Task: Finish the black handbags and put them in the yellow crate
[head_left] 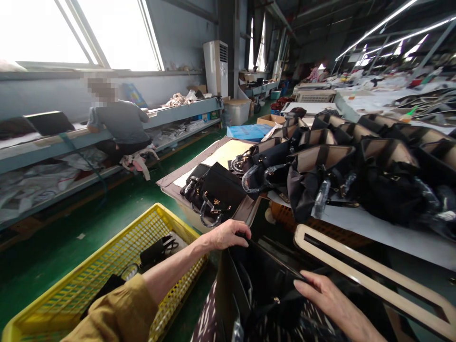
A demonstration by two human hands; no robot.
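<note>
A black handbag [261,280] rests on my lap, its top gaping and its dark inside showing. My left hand [231,235] pinches the far left corner of the bag's rim between thumb and curled fingers. Along the right side, my right hand [326,297] grips the rim, thumb on the near side, its other fingers partly hidden. A small gold-coloured fitting [277,300] shows on the bag below the right thumb. Clear plastic wrap [237,330] hangs at the bag's lower left. Patterned dark cloth [208,316] covers my legs beneath it.
A yellow basket [107,254] with black pieces stands at my left. Ahead, finished-looking black bags [224,187] lie on a covered stack. Several open black bags [317,171] crowd the table to the right, behind a beige slotted frame [370,280]. A person [119,121] sits at a bench.
</note>
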